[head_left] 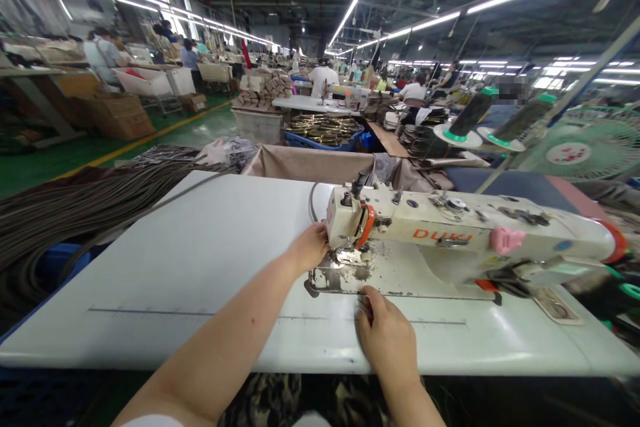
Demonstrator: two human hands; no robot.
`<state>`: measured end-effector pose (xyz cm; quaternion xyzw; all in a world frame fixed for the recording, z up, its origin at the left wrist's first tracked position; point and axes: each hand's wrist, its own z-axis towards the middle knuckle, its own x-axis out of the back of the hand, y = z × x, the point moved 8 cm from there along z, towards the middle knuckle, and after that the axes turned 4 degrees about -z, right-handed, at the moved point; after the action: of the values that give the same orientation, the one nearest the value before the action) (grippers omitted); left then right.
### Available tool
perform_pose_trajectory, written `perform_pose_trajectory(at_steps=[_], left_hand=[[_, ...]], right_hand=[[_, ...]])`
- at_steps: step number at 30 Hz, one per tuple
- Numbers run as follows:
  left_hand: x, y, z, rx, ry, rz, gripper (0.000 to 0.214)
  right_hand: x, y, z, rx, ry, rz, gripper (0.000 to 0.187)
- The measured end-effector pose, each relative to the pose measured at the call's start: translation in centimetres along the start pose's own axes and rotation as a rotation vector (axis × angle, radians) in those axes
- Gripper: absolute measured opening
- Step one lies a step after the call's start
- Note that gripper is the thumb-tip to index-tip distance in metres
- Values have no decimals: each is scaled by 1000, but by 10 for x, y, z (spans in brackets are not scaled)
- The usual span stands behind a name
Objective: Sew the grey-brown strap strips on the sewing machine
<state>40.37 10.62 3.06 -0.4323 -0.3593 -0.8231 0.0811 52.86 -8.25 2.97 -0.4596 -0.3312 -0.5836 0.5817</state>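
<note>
The sewing machine (pixel 480 220) was cream, dark-stained and orange-lettered; whether anything was clamped in the left hand's (pixel 311 247) or right hand's (pixel 387 333) fingers could not be told.

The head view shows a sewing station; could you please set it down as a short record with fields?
Sewing machine: pale, orange lettering, on the table's right half
Left hand: at the machine's needle end, fingertips partly hidden, grip unclear
Right hand: by the bed's front edge, fingers curled, grip unclear
Table: pale, measuring scale along its front
Picture left: dark cords
Picture right: two thread cones, green fan
</note>
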Motion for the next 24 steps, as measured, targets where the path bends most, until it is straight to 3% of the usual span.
perform_pose_trajectory(at_steps=[9,13,24], left_hand=[[15,-5,-9,66,-49,26,16],[22,-6,-20,161,-45,25,5],[17,-6,-30,310,-44,-60,7]], right_hand=[[-5,3,-2,-23,-4,10,35],[-4,3,-2,-33,-30,9,36],[-2,2,-1,-37,-24,19,35]])
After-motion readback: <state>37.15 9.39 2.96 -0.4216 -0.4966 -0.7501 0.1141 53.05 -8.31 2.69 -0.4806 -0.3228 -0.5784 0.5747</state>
